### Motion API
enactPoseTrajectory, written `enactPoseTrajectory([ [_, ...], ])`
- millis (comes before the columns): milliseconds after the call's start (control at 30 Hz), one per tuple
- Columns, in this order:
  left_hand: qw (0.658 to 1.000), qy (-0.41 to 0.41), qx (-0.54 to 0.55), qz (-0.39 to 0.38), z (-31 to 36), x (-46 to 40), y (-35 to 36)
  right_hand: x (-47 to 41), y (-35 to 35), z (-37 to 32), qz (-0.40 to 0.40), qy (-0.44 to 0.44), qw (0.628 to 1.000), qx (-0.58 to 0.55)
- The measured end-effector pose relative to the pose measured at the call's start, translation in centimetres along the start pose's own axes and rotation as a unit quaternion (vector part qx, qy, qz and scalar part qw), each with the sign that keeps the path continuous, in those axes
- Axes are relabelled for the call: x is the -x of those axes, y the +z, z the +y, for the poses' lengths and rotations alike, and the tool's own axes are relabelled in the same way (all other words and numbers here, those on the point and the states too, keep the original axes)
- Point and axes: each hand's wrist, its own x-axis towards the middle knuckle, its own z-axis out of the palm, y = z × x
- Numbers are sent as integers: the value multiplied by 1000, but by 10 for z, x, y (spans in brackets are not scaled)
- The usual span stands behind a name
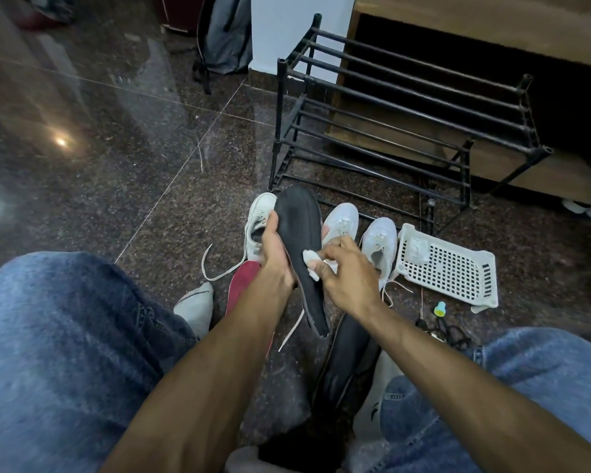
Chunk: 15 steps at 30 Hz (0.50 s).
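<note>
A dark grey shoe insole (299, 230) is held up in front of me, toe end pointing away. My left hand (275, 254) grips its left edge, thumb on top. My right hand (347, 278) pinches a small white wipe (312, 262) and presses it against the insole's right side. A second dark insole (350, 356) lies on the floor below, between my knees. A red insole (241, 285) lies under my left wrist.
Three white sneakers (379, 242) with loose laces stand on the granite floor before an empty black metal shoe rack (406, 107). A white plastic basket (447, 268) lies at right, a small teal bottle (440, 308) beside it. My jeans-clad knees fill the lower corners.
</note>
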Motion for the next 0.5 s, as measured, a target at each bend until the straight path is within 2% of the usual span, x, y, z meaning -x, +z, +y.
enactPoseTrajectory([
  [100,999,16,-25,40,0,-2,1,-5,10,-3,-11,71,996,-59],
  [300,992,-63,-96,-45,-18,16,-22,-20,13,3,49,181,976,-112],
  [367,988,-101,-102,-58,-26,24,-26,-22,10,4,7,204,971,-122],
  [433,986,-122,-98,-66,-32,23,-31,-20,10,10,-56,150,987,-21],
  [500,987,-127,-84,-56,-34,21,-31,-12,7,9,-77,66,992,80],
])
